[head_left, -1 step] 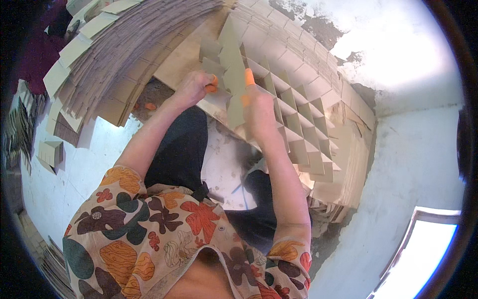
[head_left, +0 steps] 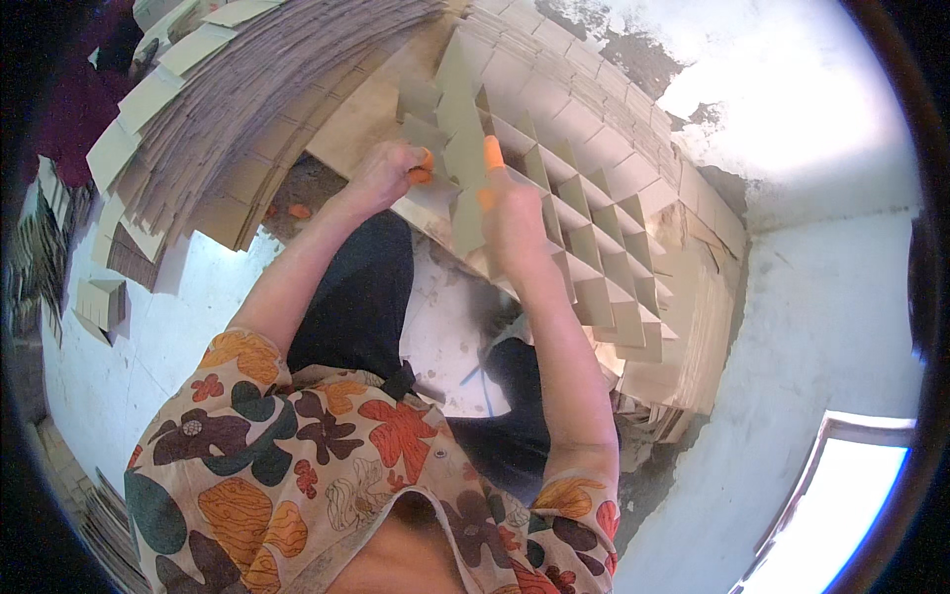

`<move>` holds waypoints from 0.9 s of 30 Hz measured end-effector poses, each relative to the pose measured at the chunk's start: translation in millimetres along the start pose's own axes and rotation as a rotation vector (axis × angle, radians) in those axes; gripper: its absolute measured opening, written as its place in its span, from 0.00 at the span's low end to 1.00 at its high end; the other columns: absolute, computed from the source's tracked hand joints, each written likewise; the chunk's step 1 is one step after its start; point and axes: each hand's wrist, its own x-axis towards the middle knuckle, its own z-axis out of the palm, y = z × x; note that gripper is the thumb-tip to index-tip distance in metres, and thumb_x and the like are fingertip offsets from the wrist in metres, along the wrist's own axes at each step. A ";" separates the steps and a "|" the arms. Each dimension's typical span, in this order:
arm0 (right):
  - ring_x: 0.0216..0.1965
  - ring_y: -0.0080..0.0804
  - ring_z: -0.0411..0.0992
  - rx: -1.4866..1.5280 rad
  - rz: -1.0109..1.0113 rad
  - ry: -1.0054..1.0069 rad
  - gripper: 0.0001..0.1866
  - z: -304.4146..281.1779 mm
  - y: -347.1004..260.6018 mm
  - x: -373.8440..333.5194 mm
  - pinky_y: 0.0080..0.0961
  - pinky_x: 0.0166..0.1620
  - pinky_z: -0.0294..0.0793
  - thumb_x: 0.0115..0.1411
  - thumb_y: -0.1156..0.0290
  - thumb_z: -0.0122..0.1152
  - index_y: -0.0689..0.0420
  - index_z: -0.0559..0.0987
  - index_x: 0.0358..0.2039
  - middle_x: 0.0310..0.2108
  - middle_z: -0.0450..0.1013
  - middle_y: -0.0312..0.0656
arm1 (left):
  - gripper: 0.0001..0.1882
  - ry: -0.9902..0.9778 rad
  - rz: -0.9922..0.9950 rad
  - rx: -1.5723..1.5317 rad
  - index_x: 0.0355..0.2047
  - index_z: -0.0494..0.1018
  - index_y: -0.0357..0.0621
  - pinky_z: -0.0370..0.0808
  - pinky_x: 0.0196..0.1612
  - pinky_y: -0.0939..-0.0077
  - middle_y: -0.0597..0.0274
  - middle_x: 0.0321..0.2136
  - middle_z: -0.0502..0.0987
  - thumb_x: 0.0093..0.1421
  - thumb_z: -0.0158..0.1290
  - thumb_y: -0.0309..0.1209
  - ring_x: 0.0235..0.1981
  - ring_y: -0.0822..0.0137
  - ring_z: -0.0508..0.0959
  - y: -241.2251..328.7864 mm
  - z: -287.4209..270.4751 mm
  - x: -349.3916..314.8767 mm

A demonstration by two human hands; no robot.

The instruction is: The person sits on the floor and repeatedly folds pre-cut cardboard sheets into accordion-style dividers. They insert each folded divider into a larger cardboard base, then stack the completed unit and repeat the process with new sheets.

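A cardboard divider grid (head_left: 579, 233) of interlocking strips lies at a slant in front of me, its cells open upward. At its left side a long cardboard strip (head_left: 460, 148) stands with its broad face toward me. My right hand (head_left: 517, 218) is closed on this strip, with orange covers on its fingers. To the left, my left hand (head_left: 386, 176) is curled shut, also with orange finger covers, at the edge of the short cross strips (head_left: 421, 104). Its fingertips are partly hidden, so its exact hold is hard to see.
Tall layered stacks of cardboard strips (head_left: 267, 89) rise at the left. More cardboard stacks (head_left: 698, 327) lie beneath and behind the grid, against the wall (head_left: 821, 277). A small folded cardboard piece (head_left: 101, 305) rests on the floor at left. My knees are below the grid.
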 end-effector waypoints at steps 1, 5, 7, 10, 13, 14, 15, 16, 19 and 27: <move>0.30 0.56 0.73 -0.016 0.004 -0.037 0.20 2.7 0.3 1.3 0.44 0.33 0.72 0.52 0.77 0.52 0.66 0.69 0.47 0.24 0.72 0.59 | 0.09 -0.006 -0.002 -0.004 0.25 0.73 0.41 0.71 0.30 0.62 0.53 0.21 0.75 0.44 0.62 0.27 0.27 0.53 0.76 1.0 -0.7 0.0; 0.30 0.55 0.74 -0.093 -0.018 -0.206 0.29 26.9 25.7 8.0 0.45 0.33 0.73 0.54 0.74 0.50 0.65 0.61 0.57 0.25 0.73 0.60 | 0.09 -0.006 -0.008 0.009 0.26 0.73 0.41 0.71 0.30 0.62 0.53 0.22 0.75 0.44 0.62 0.26 0.27 0.53 0.76 4.9 -1.6 3.1; 0.32 0.54 0.74 -0.124 -0.014 -0.261 0.29 33.1 24.8 7.1 0.45 0.34 0.73 0.54 0.74 0.51 0.66 0.61 0.57 0.27 0.73 0.60 | 0.09 -0.006 -0.020 -0.008 0.26 0.73 0.41 0.71 0.30 0.63 0.54 0.22 0.75 0.44 0.62 0.25 0.27 0.53 0.76 8.6 -5.9 4.7; 0.33 0.52 0.74 -0.175 0.022 -0.299 0.26 40.7 19.7 -2.9 0.43 0.35 0.72 0.53 0.73 0.54 0.68 0.65 0.53 0.30 0.73 0.58 | 0.10 -0.013 -0.032 -0.014 0.27 0.74 0.42 0.72 0.30 0.63 0.55 0.22 0.75 0.44 0.61 0.24 0.27 0.53 0.76 -1.7 0.9 1.6; 0.33 0.52 0.74 -0.264 -0.023 -0.347 0.26 41.0 24.1 -2.5 0.43 0.35 0.72 0.54 0.70 0.54 0.68 0.66 0.52 0.29 0.74 0.57 | 0.10 -0.022 -0.038 -0.036 0.28 0.74 0.42 0.72 0.31 0.63 0.54 0.24 0.76 0.44 0.61 0.24 0.28 0.53 0.77 -3.3 2.5 5.6; 0.32 0.52 0.74 -0.291 -0.058 -0.355 0.26 38.4 25.7 -2.1 0.43 0.35 0.72 0.54 0.69 0.55 0.67 0.66 0.52 0.28 0.74 0.56 | 0.11 -0.040 -0.053 -0.026 0.30 0.73 0.42 0.72 0.33 0.62 0.53 0.26 0.76 0.45 0.61 0.25 0.31 0.52 0.76 -1.5 2.5 6.3; 0.32 0.52 0.74 -0.319 -0.094 -0.360 0.26 34.4 26.5 -0.9 0.43 0.34 0.72 0.55 0.68 0.55 0.66 0.66 0.52 0.28 0.74 0.55 | 0.12 -0.058 -0.066 -0.014 0.31 0.73 0.41 0.71 0.35 0.62 0.52 0.28 0.76 0.45 0.61 0.27 0.33 0.52 0.76 2.2 0.5 7.3; 0.32 0.52 0.74 -0.302 -0.031 -0.321 0.25 23.1 18.0 2.5 0.44 0.33 0.73 0.55 0.65 0.56 0.66 0.66 0.50 0.28 0.74 0.55 | 0.13 -0.075 -0.085 0.004 0.32 0.73 0.41 0.71 0.37 0.61 0.51 0.29 0.76 0.46 0.61 0.28 0.36 0.52 0.76 4.6 -2.9 6.6; 0.34 0.51 0.74 -0.299 0.119 -0.072 0.25 -15.6 26.0 8.6 0.44 0.33 0.73 0.56 0.56 0.58 0.63 0.68 0.44 0.31 0.74 0.54 | 0.25 -0.033 0.109 -0.024 0.43 0.71 0.41 0.71 0.46 0.63 0.53 0.40 0.75 0.44 0.64 0.32 0.47 0.52 0.72 15.5 -9.3 9.6; 0.49 0.50 0.70 -0.672 0.494 0.146 0.50 -72.7 200.0 -5.8 0.36 0.45 0.72 0.49 0.35 0.57 0.67 0.61 0.57 0.49 0.69 0.58 | 0.52 -0.262 0.166 0.126 0.60 0.56 0.43 0.57 0.63 0.62 0.54 0.60 0.59 0.35 0.68 0.37 0.65 0.52 0.51 36.9 2.6 58.2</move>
